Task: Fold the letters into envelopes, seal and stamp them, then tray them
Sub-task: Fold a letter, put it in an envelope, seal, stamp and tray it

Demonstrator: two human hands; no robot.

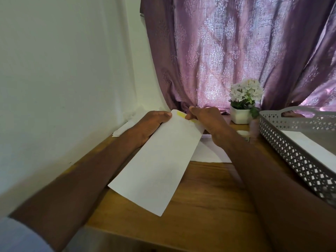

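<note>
Item 1. Loose white papers (121, 130), far left, lay against the wall beyond my left knuckles; I judged them the letters or envelopes awaiting work.

Item 2. My left hand (149, 126) gripped the upper left edge of the envelope (160, 160), fingers curled under it and thumb over the top, apparently to steady it while the other hand worked the flap.

Item 3. The envelope itself: long, white, plain-faced, unstamped on the side shown, held slanted above the wooden table (209, 188), its lower corner toward me. A yellow strip (181, 114) ran along the top edge between the two sets of fingertips; I took it for the adhesive liner, so sealing looked to be the step in hand.

Item 4. My right hand (207, 120) pinched the upper right end at that strip, fingers bent closed on the paper, probably to peel or press it.

Item 5. A white sheet (209, 153) lay flat on the table beneath my right wrist.

Item 6. A potted white flower (244, 99) stood just beyond the right fingers.

Item 7. A grey perforated tray (291, 151), far right, already held white paper; placed within reach for finished envelopes, by my reckoning.
</note>
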